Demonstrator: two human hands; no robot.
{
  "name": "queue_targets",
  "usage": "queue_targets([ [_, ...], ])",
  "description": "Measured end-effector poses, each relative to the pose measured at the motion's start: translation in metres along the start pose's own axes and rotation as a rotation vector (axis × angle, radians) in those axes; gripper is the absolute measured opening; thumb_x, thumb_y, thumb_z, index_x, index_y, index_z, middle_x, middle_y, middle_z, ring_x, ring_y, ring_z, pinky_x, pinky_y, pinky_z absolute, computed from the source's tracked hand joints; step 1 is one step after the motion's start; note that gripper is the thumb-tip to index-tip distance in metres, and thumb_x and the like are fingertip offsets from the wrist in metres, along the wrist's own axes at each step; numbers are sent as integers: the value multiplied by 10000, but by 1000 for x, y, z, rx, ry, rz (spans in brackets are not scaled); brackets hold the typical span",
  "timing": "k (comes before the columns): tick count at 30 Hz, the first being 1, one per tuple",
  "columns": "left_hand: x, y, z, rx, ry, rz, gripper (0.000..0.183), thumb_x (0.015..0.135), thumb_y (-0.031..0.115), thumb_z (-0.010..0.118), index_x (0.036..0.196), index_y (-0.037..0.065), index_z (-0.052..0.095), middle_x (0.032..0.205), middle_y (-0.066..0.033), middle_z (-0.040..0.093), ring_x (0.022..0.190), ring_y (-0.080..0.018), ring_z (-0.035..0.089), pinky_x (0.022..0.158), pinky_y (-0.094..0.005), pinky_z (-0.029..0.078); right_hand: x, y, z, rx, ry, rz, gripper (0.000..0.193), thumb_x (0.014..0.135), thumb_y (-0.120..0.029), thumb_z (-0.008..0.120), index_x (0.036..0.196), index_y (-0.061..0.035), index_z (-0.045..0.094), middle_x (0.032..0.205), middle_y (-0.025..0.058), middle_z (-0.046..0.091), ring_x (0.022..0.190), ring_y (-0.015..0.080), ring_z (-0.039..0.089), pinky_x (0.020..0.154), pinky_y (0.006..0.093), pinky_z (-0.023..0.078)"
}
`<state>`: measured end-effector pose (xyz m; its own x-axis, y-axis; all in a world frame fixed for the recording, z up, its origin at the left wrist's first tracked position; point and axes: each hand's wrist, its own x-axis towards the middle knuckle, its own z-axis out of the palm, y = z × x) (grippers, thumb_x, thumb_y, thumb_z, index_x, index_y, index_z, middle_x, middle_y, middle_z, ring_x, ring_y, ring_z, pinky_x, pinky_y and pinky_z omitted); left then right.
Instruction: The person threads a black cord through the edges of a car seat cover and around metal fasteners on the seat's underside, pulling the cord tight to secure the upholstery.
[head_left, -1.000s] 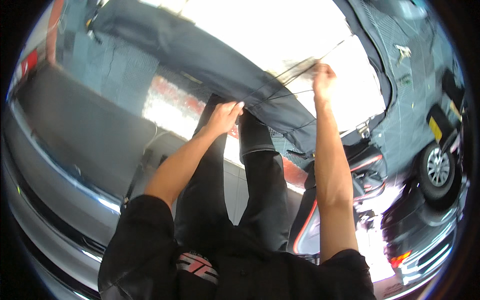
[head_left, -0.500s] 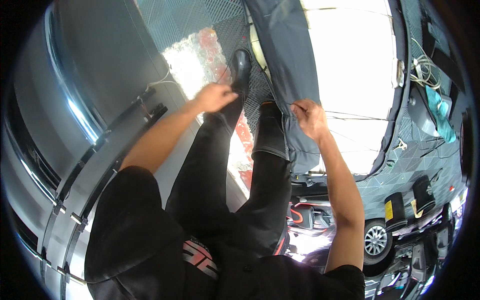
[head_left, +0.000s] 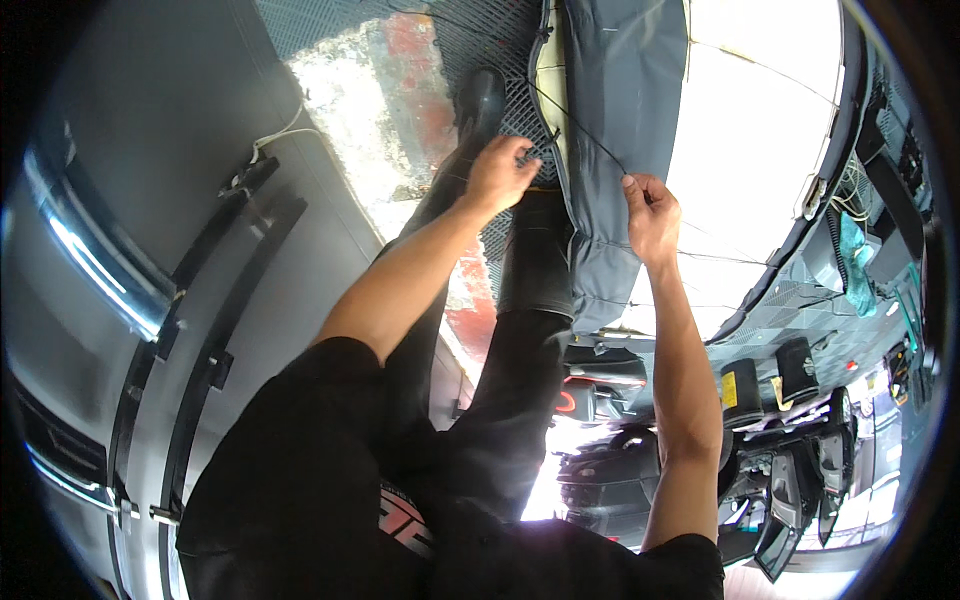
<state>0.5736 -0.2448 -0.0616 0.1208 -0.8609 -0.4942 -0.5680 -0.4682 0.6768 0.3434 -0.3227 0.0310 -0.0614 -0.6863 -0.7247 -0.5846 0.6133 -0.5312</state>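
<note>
A long padded piece like a car seat, with a dark grey cover (head_left: 625, 110) folded over its edge and a bright white underside (head_left: 765, 130), lies in front of me on the right. Pinched between the thumb and fingers of my right hand (head_left: 655, 222) is a thin black cord (head_left: 590, 137), which runs taut up and left to the cover's edge. My left hand (head_left: 500, 175) is held just left of that edge, fingers curled but apart, with nothing visible in them. Beside its fingertips a strip of cream padding (head_left: 553, 85) shows along the edge.
A grey car side with dark trim strips (head_left: 205, 380) stands close on my left. My black boot (head_left: 482, 100) rests on textured floor matting (head_left: 340, 15), beside a worn white-and-red patch (head_left: 370, 120). A teal cloth (head_left: 855, 265), black containers (head_left: 742, 390) and car parts lie to the right.
My left hand has moved right and up toward the padded piece's edge. My right hand has risen slightly, and the black cord it holds now stretches tight. The view has shifted.
</note>
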Motion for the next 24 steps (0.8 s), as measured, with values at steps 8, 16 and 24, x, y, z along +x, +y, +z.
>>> queue_targets([
  [8, 28, 0, 33, 34, -17, 18, 202, 818, 164, 727, 942, 23, 651, 871, -163, 656, 791, -323, 650, 726, -413, 530, 4, 1, 7, -30, -3, 6, 263, 955, -225, 653, 907, 33, 675, 694, 5, 581, 646, 77, 470, 600, 246, 415],
  [16, 50, 15, -19, -30, -614, -285, 239, 833, 222, 632, 880, -8, 676, 863, -156, 692, 785, -300, 662, 766, -393, 514, 4, -9, 4, -50, -16, 64, 241, 944, -222, 655, 915, 15, 687, 674, 25, 598, 636, 91, 500, 610, 264, 443],
  [24, 25, 33, -17, -1208, -539, -676, 206, 873, 190, 504, 985, 50, 605, 783, -58, 629, 580, -76, 489, 477, -214, 364, 2, 9, 23, -217, 4, 33, 220, 888, -240, 665, 877, -27, 719, 676, 132, 666, 616, 256, 652, 652, 365, 511],
])
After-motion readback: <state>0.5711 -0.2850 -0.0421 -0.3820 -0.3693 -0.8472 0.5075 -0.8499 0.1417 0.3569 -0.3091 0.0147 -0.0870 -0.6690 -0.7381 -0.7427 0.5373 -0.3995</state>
